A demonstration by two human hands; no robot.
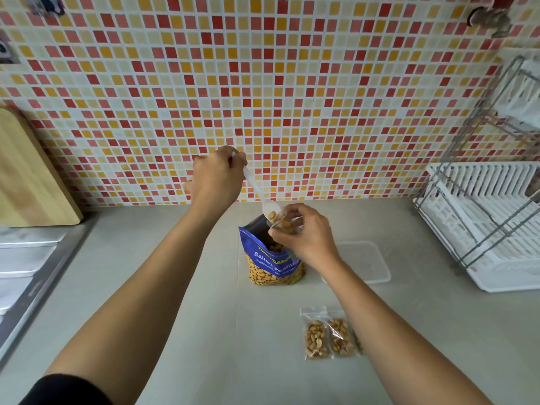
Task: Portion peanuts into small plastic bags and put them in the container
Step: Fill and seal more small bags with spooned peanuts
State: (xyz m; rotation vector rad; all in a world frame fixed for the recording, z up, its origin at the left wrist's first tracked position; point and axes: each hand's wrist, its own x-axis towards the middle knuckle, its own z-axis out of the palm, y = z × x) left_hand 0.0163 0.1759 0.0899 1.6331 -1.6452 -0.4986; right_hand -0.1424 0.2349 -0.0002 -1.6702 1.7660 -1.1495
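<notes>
A blue salted-peanut pouch (pixel 270 260) stands open on the grey counter. My left hand (pixel 217 178) grips a white plastic spoon (pixel 257 188) whose bowl holds peanuts, tipped at the mouth of a small clear bag (pixel 283 225). My right hand (pixel 306 236) pinches that small bag just above the pouch; some peanuts sit inside it. Two filled small bags (pixel 328 336) lie side by side near the front, and a third is mostly hidden under my right forearm. A clear rectangular container (pixel 371 264) rests to the right of the pouch, partly behind my right wrist.
A white dish rack (pixel 485 226) with a wire frame fills the right side. A wooden cutting board (pixel 29 176) leans on the tiled wall at left, above a steel sink (pixel 26 267). Grey counter (pixel 190 331) spreads between my arms.
</notes>
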